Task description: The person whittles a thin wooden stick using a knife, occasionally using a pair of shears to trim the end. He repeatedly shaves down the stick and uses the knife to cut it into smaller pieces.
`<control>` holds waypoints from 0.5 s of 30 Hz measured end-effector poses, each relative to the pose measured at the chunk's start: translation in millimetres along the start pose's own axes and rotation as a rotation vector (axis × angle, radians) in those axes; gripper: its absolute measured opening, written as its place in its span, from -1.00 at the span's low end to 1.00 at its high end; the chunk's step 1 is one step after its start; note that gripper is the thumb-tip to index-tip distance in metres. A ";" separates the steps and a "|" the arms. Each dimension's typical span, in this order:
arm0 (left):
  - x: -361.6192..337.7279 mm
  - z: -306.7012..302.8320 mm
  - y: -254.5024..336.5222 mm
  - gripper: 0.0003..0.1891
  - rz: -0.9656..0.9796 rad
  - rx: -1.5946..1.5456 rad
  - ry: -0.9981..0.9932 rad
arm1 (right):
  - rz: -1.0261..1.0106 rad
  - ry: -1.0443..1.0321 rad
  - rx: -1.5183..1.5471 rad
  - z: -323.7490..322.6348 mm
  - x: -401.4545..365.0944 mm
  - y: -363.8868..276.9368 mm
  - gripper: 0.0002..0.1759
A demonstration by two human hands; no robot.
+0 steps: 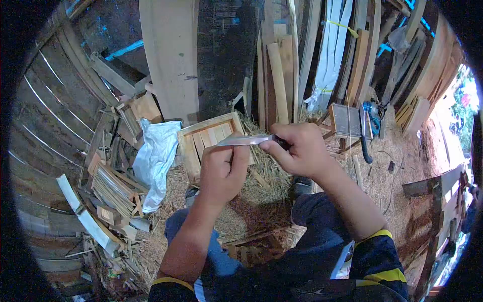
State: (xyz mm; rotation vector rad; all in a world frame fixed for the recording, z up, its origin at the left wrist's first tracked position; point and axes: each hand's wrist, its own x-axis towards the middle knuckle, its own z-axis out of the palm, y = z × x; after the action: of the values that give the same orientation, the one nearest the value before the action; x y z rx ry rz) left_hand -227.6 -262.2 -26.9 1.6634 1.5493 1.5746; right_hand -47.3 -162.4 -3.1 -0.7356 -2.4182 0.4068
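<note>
Near the middle of the head view, my right hand [299, 149] is closed around the dark handle of a knife [246, 141]. The flat metal blade points left, across to my left hand [224, 168]. The fingers of my left hand are bent and pressed together just under the blade, close to its tip; whether they hold anything small is hidden. Behind and below the hands, a wooden frame with slats [209, 133] leans on the shaving-covered ground.
A white cloth [153, 161] hangs over wood at left, beside stacked thin slats [113, 189]. Planks [276, 75] stand against the back wall. A saw with a black handle [366, 148] rests by a box [346, 121] at right. My legs are below.
</note>
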 end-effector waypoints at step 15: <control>-3.5 5.3 -5.0 -0.68 -0.002 -0.195 0.033 | 0.487 0.297 0.114 -14.6 -13.3 84.9 -0.37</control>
State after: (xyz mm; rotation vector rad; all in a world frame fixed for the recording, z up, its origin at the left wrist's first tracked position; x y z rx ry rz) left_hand -224.4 -261.5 -34.3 1.5364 1.3632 1.7006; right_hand 5.4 -100.4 -34.2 -1.2402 -1.9111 0.5732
